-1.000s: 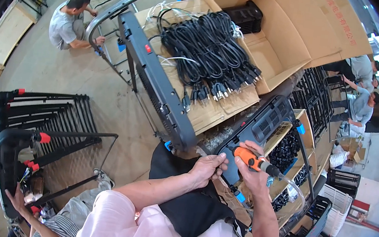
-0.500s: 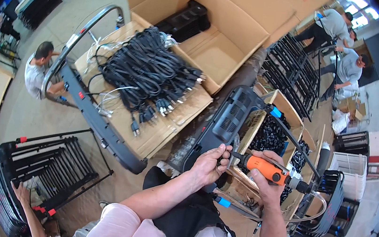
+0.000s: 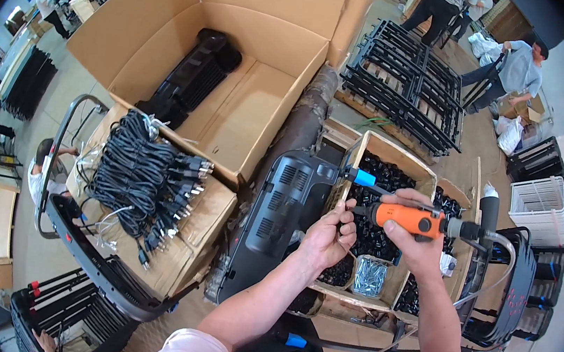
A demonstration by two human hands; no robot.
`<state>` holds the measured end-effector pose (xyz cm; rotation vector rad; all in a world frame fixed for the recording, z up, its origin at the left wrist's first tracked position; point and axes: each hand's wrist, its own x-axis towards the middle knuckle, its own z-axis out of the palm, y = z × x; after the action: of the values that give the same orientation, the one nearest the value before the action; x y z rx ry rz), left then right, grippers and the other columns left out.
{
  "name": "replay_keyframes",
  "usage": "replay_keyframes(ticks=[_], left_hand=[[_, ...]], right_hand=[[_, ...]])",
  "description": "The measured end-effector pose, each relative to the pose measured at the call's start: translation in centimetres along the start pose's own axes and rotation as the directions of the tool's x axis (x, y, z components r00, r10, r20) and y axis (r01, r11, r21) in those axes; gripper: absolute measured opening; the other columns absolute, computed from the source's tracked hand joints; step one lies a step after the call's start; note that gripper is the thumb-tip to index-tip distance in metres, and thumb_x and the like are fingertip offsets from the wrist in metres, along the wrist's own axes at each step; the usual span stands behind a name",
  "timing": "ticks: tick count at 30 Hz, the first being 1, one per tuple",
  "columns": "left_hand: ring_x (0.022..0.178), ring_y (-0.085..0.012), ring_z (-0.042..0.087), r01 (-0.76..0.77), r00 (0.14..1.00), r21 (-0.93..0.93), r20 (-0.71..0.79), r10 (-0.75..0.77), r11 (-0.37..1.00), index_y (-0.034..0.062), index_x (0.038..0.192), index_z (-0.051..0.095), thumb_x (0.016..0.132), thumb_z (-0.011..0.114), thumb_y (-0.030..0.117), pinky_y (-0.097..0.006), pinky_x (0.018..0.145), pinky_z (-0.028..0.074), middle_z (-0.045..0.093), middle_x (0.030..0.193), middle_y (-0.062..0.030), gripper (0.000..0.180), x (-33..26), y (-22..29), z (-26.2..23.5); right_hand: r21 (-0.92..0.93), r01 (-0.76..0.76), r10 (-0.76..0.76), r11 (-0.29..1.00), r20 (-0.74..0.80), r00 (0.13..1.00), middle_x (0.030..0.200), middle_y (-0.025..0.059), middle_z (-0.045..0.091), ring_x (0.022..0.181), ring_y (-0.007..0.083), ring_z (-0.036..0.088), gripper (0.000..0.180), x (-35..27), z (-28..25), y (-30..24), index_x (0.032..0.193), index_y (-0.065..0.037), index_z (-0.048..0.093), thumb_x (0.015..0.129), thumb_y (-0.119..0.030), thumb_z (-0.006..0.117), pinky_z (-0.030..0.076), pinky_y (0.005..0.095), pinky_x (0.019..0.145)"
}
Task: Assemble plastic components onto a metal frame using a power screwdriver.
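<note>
My right hand (image 3: 420,253) is wrapped round an orange air screwdriver (image 3: 409,221), which lies level with its black nose pointing left. A hose runs from its rear end and curves down. At the nose, the fingers of my left hand (image 3: 332,237) are pinched together; whatever they hold is too small to make out. Under the tool stands a wooden parts box (image 3: 398,148) with many small black pieces and a clear bag of silvery screws (image 3: 369,277). Left of my hands lies a black plastic cover (image 3: 283,204) with vent slots.
Bundled black power cords (image 3: 137,176) lie on cardboard at the left. Behind them a large open carton (image 3: 248,108) holds a black moulded part (image 3: 200,71). Black metal frames (image 3: 406,82) are stacked beyond the parts box. A white crate (image 3: 539,204) stands at right. Other people work farther off.
The view has swung, so the carton and cords sit farther left and more of the parts box shows. My hands and the screwdriver now appear over the parts box, with the grip unchanged.
</note>
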<state>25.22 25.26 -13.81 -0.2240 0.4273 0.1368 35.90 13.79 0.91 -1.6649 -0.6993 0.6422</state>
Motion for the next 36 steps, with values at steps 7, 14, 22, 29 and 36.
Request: replay_keyframes(ticks=[7, 14, 22, 29, 36], left_hand=[[0.067, -0.0105, 0.049, -0.117, 0.987, 0.259, -0.078, 0.142, 0.959, 0.0087, 0.116, 0.060, 0.112, 0.048, 0.037, -0.026, 0.058, 0.042, 0.055, 0.082, 0.0023, 0.031, 3.4, 0.2, 0.4], [0.083, -0.0142, 0.062, -0.126, 0.954, 0.477, -0.182, 0.238, 0.870, 0.0053, 0.119, 0.063, 0.113, 0.045, 0.024, -0.028, 0.072, 0.051, 0.068, 0.103, -0.0053, 0.027, 2.6, 0.1, -2.3], [0.078, -0.0079, 0.059, -0.129, 0.968, 0.502, -0.123, 0.218, 0.855, 0.0059, 0.125, 0.068, 0.110, 0.056, 0.024, -0.024, 0.068, 0.049, 0.066, 0.094, 0.0012, 0.027, 3.0, 1.1, -3.8], [0.071, -0.0075, 0.060, -0.155, 0.941, 0.466, -0.199, 0.273, 0.871, 0.0051, 0.122, 0.069, 0.107, 0.060, 0.020, -0.022, 0.061, 0.049, 0.068, 0.089, 0.0014, 0.023, 3.9, 1.7, -3.6], [0.070, -0.0078, 0.060, -0.239, 0.907, 0.467, -0.206, 0.367, 0.851, 0.0048, 0.118, 0.069, 0.108, 0.059, 0.023, -0.023, 0.060, 0.050, 0.069, 0.090, 0.0006, 0.023, 5.1, 1.6, -2.9]], right_hand=[[0.008, 0.063, -0.064, 0.998, 0.019, 0.998, 0.122, 0.0122, 0.070, 0.115, 0.0195, 0.066, 0.050, 7.6, -0.4, 3.1, 0.132, 0.000, 0.058, 0.086, -0.003, 0.078, 0.054, 0.0352, 0.103], [-0.014, 0.069, -0.069, 0.997, 0.051, 0.996, 0.119, 0.0093, 0.070, 0.111, 0.0158, 0.066, 0.047, 11.5, 0.1, 5.9, 0.127, 0.001, 0.061, 0.085, -0.005, 0.080, 0.055, 0.0328, 0.100], [-0.084, 0.079, -0.072, 0.993, 0.076, 0.994, 0.117, 0.0074, 0.072, 0.108, 0.0137, 0.066, 0.047, 12.2, 0.8, 7.8, 0.126, -0.001, 0.062, 0.083, -0.004, 0.081, 0.055, 0.0319, 0.098], [-0.126, 0.087, -0.072, 0.988, 0.119, 0.990, 0.111, 0.0055, 0.072, 0.099, 0.0127, 0.067, 0.042, 13.0, 1.8, 7.1, 0.123, -0.003, 0.065, 0.083, -0.005, 0.080, 0.056, 0.0304, 0.090], [-0.309, 0.123, -0.042, 0.943, 0.255, 0.966, 0.118, 0.0095, 0.072, 0.108, 0.0165, 0.067, 0.034, 13.5, 2.0, 7.5, 0.116, -0.004, 0.065, 0.085, -0.007, 0.079, 0.054, 0.0330, 0.097]])
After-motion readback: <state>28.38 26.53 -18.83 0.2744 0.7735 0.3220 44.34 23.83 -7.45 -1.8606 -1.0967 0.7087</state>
